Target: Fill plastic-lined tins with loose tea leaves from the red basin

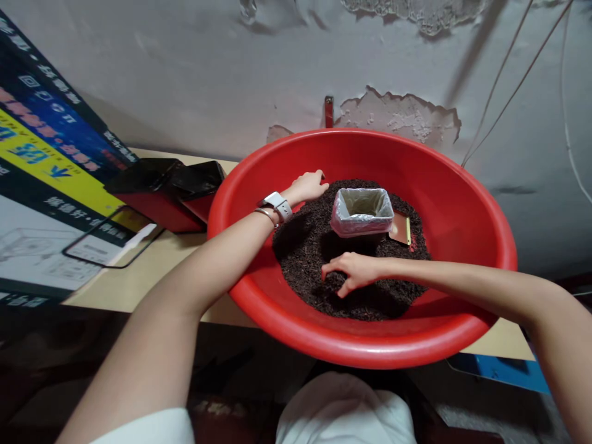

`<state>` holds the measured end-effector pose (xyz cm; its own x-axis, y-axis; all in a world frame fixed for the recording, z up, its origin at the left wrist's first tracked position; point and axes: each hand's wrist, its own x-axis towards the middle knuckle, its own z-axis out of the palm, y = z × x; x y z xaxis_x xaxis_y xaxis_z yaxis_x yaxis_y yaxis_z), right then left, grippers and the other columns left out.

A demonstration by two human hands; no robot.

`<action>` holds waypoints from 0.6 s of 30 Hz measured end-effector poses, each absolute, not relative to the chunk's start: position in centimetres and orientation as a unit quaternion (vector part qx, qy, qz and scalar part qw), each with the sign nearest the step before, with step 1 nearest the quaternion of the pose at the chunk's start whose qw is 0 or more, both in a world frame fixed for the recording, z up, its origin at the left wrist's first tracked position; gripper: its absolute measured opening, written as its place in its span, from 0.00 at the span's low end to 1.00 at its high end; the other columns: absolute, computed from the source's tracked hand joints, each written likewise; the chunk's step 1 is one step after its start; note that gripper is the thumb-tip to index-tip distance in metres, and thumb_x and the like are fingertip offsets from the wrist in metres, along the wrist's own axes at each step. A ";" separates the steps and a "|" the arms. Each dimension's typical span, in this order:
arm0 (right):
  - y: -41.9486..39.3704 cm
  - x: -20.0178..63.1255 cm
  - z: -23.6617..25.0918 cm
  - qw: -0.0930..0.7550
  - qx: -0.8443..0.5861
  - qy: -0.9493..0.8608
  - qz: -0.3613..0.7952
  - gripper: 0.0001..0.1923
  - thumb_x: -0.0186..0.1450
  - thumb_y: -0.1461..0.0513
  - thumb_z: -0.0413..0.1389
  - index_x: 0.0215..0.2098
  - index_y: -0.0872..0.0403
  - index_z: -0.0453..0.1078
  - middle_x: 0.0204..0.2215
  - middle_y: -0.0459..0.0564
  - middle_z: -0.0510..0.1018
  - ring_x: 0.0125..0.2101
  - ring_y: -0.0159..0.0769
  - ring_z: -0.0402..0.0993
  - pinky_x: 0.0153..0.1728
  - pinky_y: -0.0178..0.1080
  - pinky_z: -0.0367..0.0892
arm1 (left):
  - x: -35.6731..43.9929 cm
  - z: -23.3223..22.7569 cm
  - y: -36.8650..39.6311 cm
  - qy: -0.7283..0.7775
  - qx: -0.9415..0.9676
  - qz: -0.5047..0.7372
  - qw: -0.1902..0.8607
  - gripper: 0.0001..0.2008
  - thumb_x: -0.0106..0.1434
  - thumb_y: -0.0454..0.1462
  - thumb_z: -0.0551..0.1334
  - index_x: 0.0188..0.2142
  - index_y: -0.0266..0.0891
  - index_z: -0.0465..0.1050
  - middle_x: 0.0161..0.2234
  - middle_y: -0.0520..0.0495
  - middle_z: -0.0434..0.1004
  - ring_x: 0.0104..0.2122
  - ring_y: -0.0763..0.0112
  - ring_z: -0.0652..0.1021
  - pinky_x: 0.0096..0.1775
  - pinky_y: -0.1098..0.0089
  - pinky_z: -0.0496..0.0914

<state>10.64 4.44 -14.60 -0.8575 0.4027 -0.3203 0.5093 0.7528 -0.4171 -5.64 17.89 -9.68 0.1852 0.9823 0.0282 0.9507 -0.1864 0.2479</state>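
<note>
A wide red plastic basin point(490, 246) holds a bed of dark, loose bits that look like tea leaves point(300, 240). My left hand point(309, 186), a pale watch at its wrist, is over the left rear edge of the leaves, thumb and fingers apart. Close to the front of the heap is my right hand point(355, 271), its fingers spread and curved down at the leaves. Between and right of the hands stands a small box with a clear plastic liner point(363, 225), its top open. Beside it leans a flat gold-coloured piece point(400, 228), partly hidden by the box.
Left of the basin, black-and-red boxes point(157, 191) stand on the pale table point(106, 287) beside a thin black wire frame point(111, 266). A large printed carton point(50, 166) rises at far left. Behind is a peeling wall point(185, 80) with hanging cords point(518, 80).
</note>
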 end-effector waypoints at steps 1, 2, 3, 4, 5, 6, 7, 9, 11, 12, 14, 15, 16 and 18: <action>4.7 10.7 -13.6 0.073 0.248 0.932 -0.255 0.24 0.59 0.62 0.65 0.53 0.59 0.71 0.47 0.58 0.78 0.47 0.44 0.75 0.49 0.41 0.66 | -5.7 -9.5 17.9 0.631 0.764 0.100 0.087 0.22 0.69 0.43 0.53 0.59 0.37 0.66 0.57 0.38 0.74 0.55 0.55 0.75 0.54 0.63 0.68; 5.1 10.8 -12.5 0.036 0.252 0.932 -0.259 0.23 0.58 0.63 0.64 0.51 0.58 0.71 0.46 0.56 0.78 0.46 0.42 0.75 0.49 0.41 0.65 | -5.8 -9.4 18.0 0.632 0.763 0.108 0.086 0.22 0.69 0.43 0.53 0.59 0.37 0.66 0.57 0.38 0.74 0.55 0.56 0.74 0.54 0.63 0.68; 5.5 11.0 -11.3 -0.003 0.256 0.930 -0.262 0.21 0.58 0.64 0.63 0.50 0.58 0.71 0.45 0.54 0.79 0.45 0.40 0.75 0.48 0.40 0.65 | -5.8 -9.2 18.0 0.633 0.761 0.116 0.084 0.22 0.69 0.42 0.54 0.58 0.37 0.66 0.57 0.38 0.74 0.55 0.56 0.74 0.54 0.63 0.68; 6.0 11.2 -10.1 -0.044 0.264 0.927 -0.262 0.20 0.58 0.65 0.62 0.49 0.57 0.71 0.44 0.52 0.79 0.43 0.37 0.74 0.48 0.39 0.65 | -5.9 -9.1 18.0 0.635 0.758 0.122 0.082 0.21 0.69 0.42 0.54 0.58 0.37 0.67 0.57 0.38 0.74 0.56 0.56 0.74 0.54 0.63 0.68; 6.6 11.6 -8.8 -0.087 0.276 0.922 -0.255 0.19 0.58 0.66 0.61 0.48 0.56 0.70 0.43 0.50 0.78 0.43 0.36 0.74 0.48 0.38 0.65 | -5.9 -9.0 18.0 0.638 0.755 0.127 0.081 0.21 0.69 0.42 0.54 0.58 0.38 0.67 0.57 0.39 0.74 0.56 0.57 0.74 0.55 0.63 0.67; 7.3 12.1 -7.7 -0.130 0.294 0.916 -0.240 0.18 0.58 0.66 0.60 0.48 0.56 0.70 0.42 0.49 0.78 0.42 0.35 0.73 0.47 0.38 0.65 | -6.0 -8.9 17.9 0.639 0.754 0.130 0.081 0.20 0.69 0.42 0.54 0.58 0.38 0.67 0.57 0.39 0.74 0.56 0.57 0.74 0.55 0.63 0.67; 8.0 12.6 -6.8 -0.171 0.318 0.907 -0.216 0.18 0.58 0.65 0.60 0.48 0.56 0.70 0.42 0.49 0.78 0.42 0.35 0.72 0.47 0.38 0.65 | -6.0 -8.8 17.9 0.640 0.752 0.131 0.083 0.21 0.69 0.42 0.54 0.58 0.38 0.67 0.57 0.39 0.73 0.56 0.57 0.74 0.55 0.63 0.67; 9.5 13.7 -5.6 -0.228 0.370 0.886 -0.163 0.19 0.58 0.64 0.59 0.48 0.57 0.69 0.43 0.49 0.78 0.42 0.36 0.71 0.47 0.39 0.64 | -6.0 -8.7 17.8 0.637 0.755 0.129 0.088 0.22 0.69 0.43 0.54 0.59 0.37 0.66 0.57 0.37 0.73 0.56 0.55 0.74 0.54 0.63 0.67; 10.9 14.8 -5.5 -0.246 0.410 0.868 -0.136 0.21 0.59 0.61 0.59 0.51 0.56 0.68 0.44 0.50 0.77 0.43 0.37 0.71 0.47 0.40 0.65 | -5.9 -8.7 17.7 0.635 0.758 0.122 0.089 0.23 0.69 0.43 0.54 0.59 0.37 0.65 0.57 0.36 0.73 0.56 0.54 0.74 0.54 0.62 0.67; 11.5 15.3 -5.7 -0.240 0.424 0.863 -0.136 0.22 0.60 0.60 0.59 0.52 0.56 0.67 0.45 0.51 0.77 0.43 0.37 0.72 0.48 0.41 0.65 | -5.8 -8.8 17.7 0.635 0.758 0.117 0.089 0.23 0.69 0.43 0.54 0.60 0.37 0.65 0.57 0.37 0.73 0.56 0.54 0.74 0.54 0.62 0.67; 12.2 16.1 -6.3 -0.209 0.437 0.863 -0.144 0.25 0.60 0.58 0.61 0.54 0.55 0.66 0.46 0.52 0.77 0.45 0.38 0.72 0.49 0.41 0.65 | -5.7 -8.9 17.7 0.638 0.757 0.109 0.090 0.23 0.69 0.43 0.54 0.59 0.38 0.66 0.57 0.38 0.73 0.56 0.55 0.74 0.54 0.62 0.67; 12.2 16.4 -6.5 -0.191 0.438 0.867 -0.141 0.25 0.59 0.58 0.61 0.54 0.55 0.67 0.47 0.53 0.77 0.46 0.38 0.72 0.49 0.42 0.64 | -5.7 -8.9 17.7 0.640 0.756 0.106 0.092 0.22 0.69 0.44 0.54 0.59 0.39 0.66 0.57 0.38 0.73 0.56 0.55 0.74 0.54 0.63 0.67; 12.1 16.6 -6.5 -0.176 0.437 0.872 -0.131 0.24 0.59 0.58 0.62 0.53 0.55 0.68 0.47 0.53 0.76 0.46 0.39 0.72 0.49 0.42 0.64 | -5.7 -9.0 17.6 0.641 0.755 0.104 0.092 0.22 0.68 0.44 0.54 0.59 0.39 0.66 0.57 0.38 0.73 0.55 0.55 0.74 0.53 0.62 0.68; 11.3 16.7 -5.8 -0.165 0.428 0.883 -0.095 0.20 0.60 0.58 0.61 0.49 0.56 0.71 0.47 0.54 0.76 0.45 0.39 0.72 0.47 0.41 0.64 | -5.7 -9.0 17.7 0.639 0.756 0.105 0.093 0.22 0.68 0.44 0.54 0.59 0.39 0.67 0.56 0.38 0.74 0.55 0.54 0.74 0.53 0.61 0.68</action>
<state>16.75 11.32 -5.75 -0.5793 0.7876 0.2100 0.7247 0.6156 -0.3097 -5.69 17.67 -9.03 0.1617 0.9860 0.0406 0.9472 -0.1666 0.2741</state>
